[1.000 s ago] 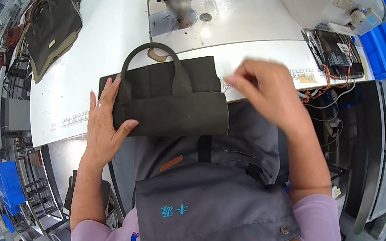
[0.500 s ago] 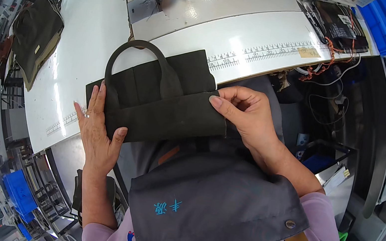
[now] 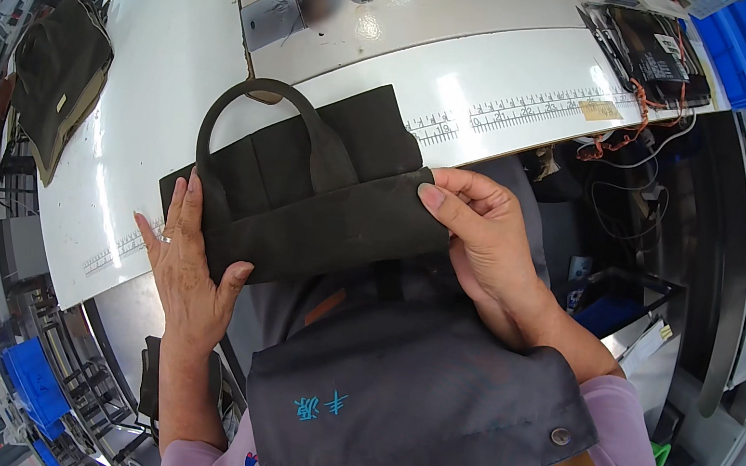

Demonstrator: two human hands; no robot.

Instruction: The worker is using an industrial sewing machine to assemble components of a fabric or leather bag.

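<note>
Bag (image 3: 301, 192) lower, nearer, between both hands

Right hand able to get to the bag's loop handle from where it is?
Probably yes. The right hand grips the dark bag at its right edge, and the loop handle lies uncovered on top. The left hand holds the opposite end.

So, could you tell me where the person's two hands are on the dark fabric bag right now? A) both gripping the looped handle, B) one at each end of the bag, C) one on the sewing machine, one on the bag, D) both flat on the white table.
B: the left hand grips the dark fabric bag at its left end and the right hand pinches its right edge; the looped handle lies free.
</note>
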